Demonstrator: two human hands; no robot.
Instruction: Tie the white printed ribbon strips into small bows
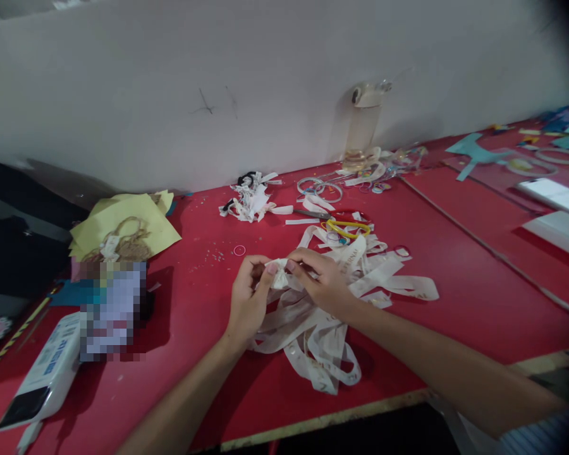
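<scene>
Both hands meet over a red table (455, 297). My left hand (247, 296) and my right hand (321, 280) pinch a small folded piece of white ribbon (279, 273) between their fingertips. Beneath and to the right of them lies a loose tangle of long white printed ribbon (332, 328), with strands trailing toward the table's front edge.
Yellow-handled scissors (344, 226) lie behind the ribbon, near several small rings (327, 189). A pile of ribbon bows (251, 199) sits by the wall. Yellow paper (123, 227) is at the left, a white box (47, 373) at the front left, a clear bottle (363, 126) at the wall.
</scene>
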